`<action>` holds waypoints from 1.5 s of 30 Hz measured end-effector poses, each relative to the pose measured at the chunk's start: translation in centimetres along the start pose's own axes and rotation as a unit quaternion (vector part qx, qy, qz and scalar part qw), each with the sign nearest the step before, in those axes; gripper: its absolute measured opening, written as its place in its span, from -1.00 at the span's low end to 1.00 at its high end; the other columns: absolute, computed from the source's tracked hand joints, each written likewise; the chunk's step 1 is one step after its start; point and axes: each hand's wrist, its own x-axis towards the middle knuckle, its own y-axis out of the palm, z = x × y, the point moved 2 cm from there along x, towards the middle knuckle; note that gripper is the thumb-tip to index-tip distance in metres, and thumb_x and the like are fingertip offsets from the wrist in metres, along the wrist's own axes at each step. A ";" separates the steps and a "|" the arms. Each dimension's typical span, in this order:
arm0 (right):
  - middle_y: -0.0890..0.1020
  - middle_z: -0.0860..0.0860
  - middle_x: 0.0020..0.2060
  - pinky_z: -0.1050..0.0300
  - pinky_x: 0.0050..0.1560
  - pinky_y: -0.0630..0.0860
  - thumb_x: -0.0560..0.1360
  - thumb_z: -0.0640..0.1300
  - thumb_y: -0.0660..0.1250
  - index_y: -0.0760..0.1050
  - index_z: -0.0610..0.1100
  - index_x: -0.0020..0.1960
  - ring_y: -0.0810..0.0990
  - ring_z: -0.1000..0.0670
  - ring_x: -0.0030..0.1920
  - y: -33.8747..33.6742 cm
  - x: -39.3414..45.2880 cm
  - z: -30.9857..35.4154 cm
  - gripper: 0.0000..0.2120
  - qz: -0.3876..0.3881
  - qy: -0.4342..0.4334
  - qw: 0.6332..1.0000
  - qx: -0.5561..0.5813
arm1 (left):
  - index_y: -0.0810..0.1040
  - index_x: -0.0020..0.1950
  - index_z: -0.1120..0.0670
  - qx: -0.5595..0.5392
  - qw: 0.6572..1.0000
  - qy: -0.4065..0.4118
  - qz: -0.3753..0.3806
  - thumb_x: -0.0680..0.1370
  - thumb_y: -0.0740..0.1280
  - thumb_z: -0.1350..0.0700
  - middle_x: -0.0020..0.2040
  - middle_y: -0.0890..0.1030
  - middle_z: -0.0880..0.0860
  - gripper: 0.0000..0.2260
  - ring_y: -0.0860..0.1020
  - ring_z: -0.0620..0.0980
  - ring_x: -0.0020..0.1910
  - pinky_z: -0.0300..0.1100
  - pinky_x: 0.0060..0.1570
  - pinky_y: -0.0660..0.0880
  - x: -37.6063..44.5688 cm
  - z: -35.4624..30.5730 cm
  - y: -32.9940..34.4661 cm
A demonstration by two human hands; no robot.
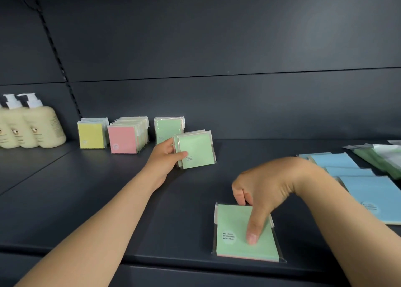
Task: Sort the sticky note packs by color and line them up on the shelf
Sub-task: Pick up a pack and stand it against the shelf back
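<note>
Nearest, at the front lip of the dark shelf (86, 200): one green sticky note pack (236, 226) lies flat, label sticker toward the front edge, its front corner just over the lip. Right hand (267, 187) arches over it; thumb presses the pack's face, fingers curl at its far edge, so this grip is closed on the pack.

Right of that hand: blue packs (368, 191) lie flat and overlapped, running back toward the right rear. Behind them, green-and-clear pouches (384, 158), contents unclear.

Mid-shelf: left hand (167, 154) pinches a small stack of green packs (197, 149), held nearly upright and tilted, faces toward the camera, lower edge touching or just off the shelf; cannot tell which. Grip closed on the stack.

Open shelf surface lies between the two hands and to the left of the left forearm.

Rear, against the back panel (217, 37), standing rows left to right: yellow packs (91, 135), pink packs (122, 139), green row (168, 128). The held stack sits just in front and right of the green row, partly covering it.

Far left: cream pump bottles (32, 126), near the yellow row.
</note>
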 end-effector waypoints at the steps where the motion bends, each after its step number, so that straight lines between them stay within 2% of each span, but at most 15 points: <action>1: 0.60 -0.09 -0.06 0.00 -0.01 0.53 0.47 -0.10 0.34 0.36 0.06 -0.30 0.48 -0.04 -0.19 0.1 0.2 0.0 -0.78 0.000 -0.001 1.000 -0.008 | 0.55 0.10 -0.01 0.000 1.000 0.000 0.001 0.49 0.29 0.42 -0.01 0.65 -0.03 -0.65 0.61 -0.07 0.00 -0.16 0.09 0.51 0.0 0.0 0.0; 9: 0.51 -0.03 -0.10 -0.03 0.00 0.52 0.48 -0.10 0.32 0.29 0.07 -0.33 0.47 -0.07 -0.14 0.2 0.6 -0.4 -0.72 -0.014 -0.005 1.000 -0.023 | 0.56 0.08 -0.03 -0.001 1.000 -0.004 0.008 0.49 0.30 0.41 0.05 0.65 -0.01 -0.64 0.61 -0.02 0.07 -0.07 0.19 0.48 0.1 0.1 -0.1; 13: 0.53 0.02 -0.19 0.01 -0.07 0.55 0.46 -0.08 0.37 0.33 0.08 -0.31 0.49 -0.03 -0.22 0.0 0.5 -0.3 -0.74 -0.010 -0.017 1.000 -0.014 | 0.56 0.07 -0.03 -0.001 1.000 -0.004 0.007 0.49 0.30 0.41 0.04 0.65 -0.01 -0.65 0.61 -0.02 0.06 -0.08 0.19 0.48 0.0 0.1 -0.1; 16: 0.56 0.06 -0.28 0.22 -0.28 0.53 0.36 -0.04 0.50 0.47 0.00 -0.16 0.49 0.10 -0.35 -0.6 -1.1 -0.2 -0.79 0.017 -0.050 0.996 0.067 | 0.56 0.05 -0.05 -0.002 1.000 -0.003 0.009 0.49 0.30 0.41 0.04 0.65 -0.02 -0.64 0.61 -0.02 0.08 -0.08 0.19 0.48 0.0 0.1 -0.1; 18: 0.63 0.06 -0.21 0.34 -0.32 0.43 0.29 -0.06 0.57 0.50 -0.06 -0.01 0.54 0.15 -0.31 -1.1 -2.5 -0.7 -0.64 0.022 -0.070 0.983 0.166 | 0.56 0.05 -0.05 -0.003 1.000 -0.003 0.010 0.49 0.30 0.41 0.04 0.65 -0.02 -0.64 0.61 -0.01 0.09 -0.08 0.18 0.48 0.1 0.1 -0.1; 20: 0.64 0.12 -0.22 0.38 -0.29 0.42 0.28 -0.18 0.57 0.52 -0.03 0.00 0.56 0.18 -0.27 -1.6 -3.2 -1.4 -0.64 -0.019 -0.091 0.963 0.253 | 0.57 0.06 -0.03 -0.003 1.000 -0.002 0.008 0.49 0.31 0.41 0.04 0.66 0.00 -0.65 0.61 0.00 0.07 -0.06 0.18 0.49 0.1 0.1 -0.1; 23: 0.66 0.11 -0.25 0.36 -0.19 0.44 0.28 -0.30 0.54 0.57 -0.04 -0.08 0.60 0.14 -0.22 -2.3 -2.5 -2.4 -0.70 -0.131 -0.094 0.913 0.376 | 0.58 0.15 0.04 -0.009 0.999 0.001 0.034 0.48 0.32 0.41 0.06 0.67 0.07 -0.64 0.62 0.04 0.09 -0.07 0.14 0.51 -0.1 -0.1 -0.1; 26: 0.67 0.05 -0.26 0.27 -0.15 0.44 0.26 -0.32 0.55 0.58 -0.07 -0.18 0.60 0.08 -0.22 -2.7 -1.4 -3.6 -0.75 -0.272 -0.046 0.840 0.467 | 0.56 0.17 0.02 -0.009 0.995 0.005 0.101 0.49 0.31 0.40 0.06 0.67 0.05 -0.63 0.63 0.00 0.08 -0.25 -0.02 0.54 -0.6 -0.5 0.4; 28: 0.67 0.01 -0.24 0.23 -0.16 0.47 0.26 -0.30 0.56 0.57 -0.08 -0.22 0.61 0.04 -0.20 -2.5 -0.5 -4.1 -0.77 -0.342 -0.005 0.806 0.483 | 0.56 0.16 -0.01 -0.002 0.990 0.005 0.141 0.50 0.29 0.40 0.05 0.68 0.00 -0.63 0.63 -0.06 0.06 -0.32 -0.05 0.54 -1.0 -0.8 0.9; 31: 0.65 -0.02 -0.17 0.17 -0.12 0.52 0.25 -0.24 0.57 0.55 -0.08 -0.21 0.59 0.02 -0.18 -1.8 0.9 -4.5 -0.77 -0.406 0.046 0.785 0.465 | 0.53 0.19 -0.02 -0.010 0.984 0.003 0.176 0.52 0.27 0.41 0.09 0.67 0.00 -0.61 0.62 -0.07 0.09 -0.31 0.00 0.54 -1.3 -1.0 1.2; 35: 0.59 0.03 -0.25 0.30 -0.30 0.41 0.24 -0.13 0.59 0.50 -0.09 -0.16 0.50 0.12 -0.31 -1.1 2.1 -3.9 -0.71 -0.441 0.061 0.781 0.438 | 0.47 0.28 0.03 0.016 0.979 0.012 0.204 0.49 0.33 0.38 0.19 0.62 -0.03 -0.57 0.57 -0.10 0.17 -0.22 0.16 0.49 -1.7 -1.2 1.8; 38: 0.51 0.05 -0.18 0.27 -0.22 0.43 0.24 -0.06 0.59 0.42 -0.08 -0.05 0.47 0.10 -0.22 -0.7 3.0 -3.1 -0.57 -0.468 0.067 0.772 0.425 | 0.45 0.29 0.03 0.040 0.981 0.021 0.187 0.46 0.37 0.38 0.19 0.61 -0.03 -0.54 0.57 -0.10 0.17 -0.20 0.18 0.49 -1.6 -0.8 2.2; 40: 0.46 0.06 0.00 0.22 -0.05 0.42 0.28 -0.01 0.57 0.34 -0.08 0.13 0.47 0.08 -0.02 -0.3 3.6 -2.7 -0.44 -0.457 0.073 0.765 0.447 | 0.44 0.31 0.03 0.042 0.983 0.021 0.176 0.48 0.33 0.39 0.19 0.61 -0.03 -0.54 0.57 -0.09 0.17 -0.20 0.18 0.49 -1.3 -0.7 2.1; 42: 0.46 0.07 0.13 0.21 0.08 0.42 0.35 0.00 0.51 0.26 -0.08 0.32 0.47 0.09 0.12 0.4 4.3 -2.1 -0.34 -0.399 0.050 0.765 0.503 | 0.42 0.32 0.00 0.041 0.984 0.020 0.170 0.51 0.28 0.40 0.21 0.59 -0.05 -0.54 0.55 -0.10 0.20 -0.20 0.19 0.47 -1.2 -0.6 2.1; 45: 0.47 0.16 0.10 0.28 0.07 0.39 0.51 -0.11 0.34 0.18 -0.07 0.40 0.47 0.15 0.14 1.1 5.3 -0.4 -0.47 -0.323 -0.006 0.774 0.545 | 0.35 0.32 -0.14 0.070 0.984 0.024 0.161 0.55 0.22 0.37 0.24 0.54 -0.16 -0.52 0.48 -0.19 0.25 -0.25 0.24 0.40 -1.4 -0.6 2.4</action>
